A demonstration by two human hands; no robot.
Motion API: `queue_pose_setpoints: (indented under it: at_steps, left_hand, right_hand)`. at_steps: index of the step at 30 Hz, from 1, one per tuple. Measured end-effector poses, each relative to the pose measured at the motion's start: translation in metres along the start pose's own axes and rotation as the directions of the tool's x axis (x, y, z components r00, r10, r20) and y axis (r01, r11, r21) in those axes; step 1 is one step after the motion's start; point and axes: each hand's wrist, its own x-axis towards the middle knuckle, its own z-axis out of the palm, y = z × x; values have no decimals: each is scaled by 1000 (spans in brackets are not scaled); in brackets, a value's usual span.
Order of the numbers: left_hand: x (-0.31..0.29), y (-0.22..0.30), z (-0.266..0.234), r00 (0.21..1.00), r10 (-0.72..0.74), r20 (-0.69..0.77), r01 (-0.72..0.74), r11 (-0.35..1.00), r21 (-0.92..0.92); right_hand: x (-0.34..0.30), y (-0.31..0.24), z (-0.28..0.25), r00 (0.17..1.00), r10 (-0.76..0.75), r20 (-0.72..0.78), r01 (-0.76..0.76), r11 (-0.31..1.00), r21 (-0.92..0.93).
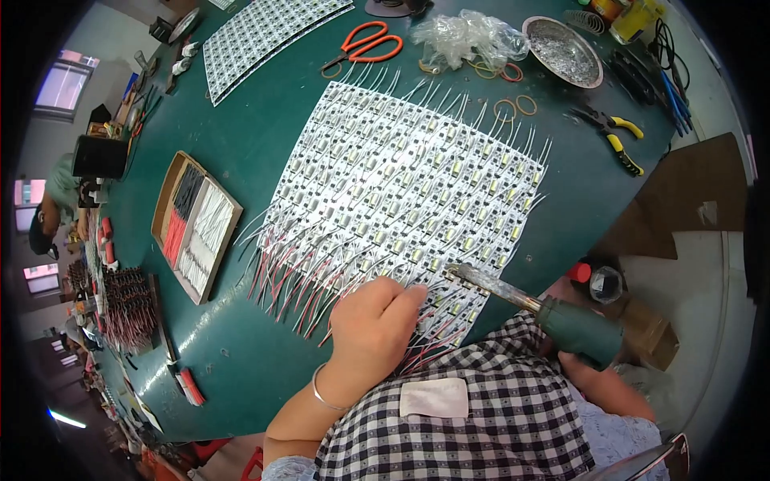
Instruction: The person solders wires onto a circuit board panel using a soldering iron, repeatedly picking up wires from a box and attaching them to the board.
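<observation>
Three colours of short wire [175, 236], black, red and white, sorted in an open cardboard tray [166, 192] toward the left of the dark green surface [257, 132]. Likely featherlight and easy to scatter; best lifted a few at a time, by the middle. Beyond the tray and a little rightward, a stack of circuit panels [269, 40], presumably thin and springy.

Next, the left hand [373, 317] over the near edge of the main circuit-board panel [401, 172], knuckles bent, fingers curled inward. Fingertips hidden; cannot tell whether pinching a lead or merely pressing down. The panel itself flat at the middle of the surface, close to the checked apron [449, 433]: white, dense with small components, fringed with red and white leads [277, 276] along the near left side and pale ones along the far edge. Probably light for its breadth, fairly stiff, yet liable to flex or crack if raised from one corner. Leads apparently soft, joints likely too delicate for tugging. Take hold by bare margins on two opposite sides, never by the fringe.

Farther right, a soldering iron [553, 318], tip at or just above the panel, handle apparently gripped in the right hand [573, 365], fingers mostly hidden behind. Likely weighty and hot; hold by the green handle only, clear of the metal shaft. Last, yellow-handled pliers [607, 124] near the right edge of the surface.
</observation>
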Motion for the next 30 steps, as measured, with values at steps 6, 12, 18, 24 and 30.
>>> queue_pose_setpoints:
  at_steps: [6,12,18,24,30]
  left_hand:
    - [-1,-1,7,1000,10,2,-10,997,75]
    - [2,-2,10,999,51,16,-52,993,102]
    - [-3,1,8,999,20,48,-27,990,137]
    - [-2,-2,13,997,79,26,-82,988,135]
    - [-1,0,12,996,82,44,-88,984,157]
  right_hand:
    - [15,-12,-2,951,-306,34,303,912,-277]
    - [13,-19,-1,952,-300,61,302,884,-358]
    - [17,-9,1,956,-292,20,288,930,-226]
    - [23,-6,2,914,-399,66,399,860,-318]
    - [25,1,2,925,-356,136,381,869,-317]
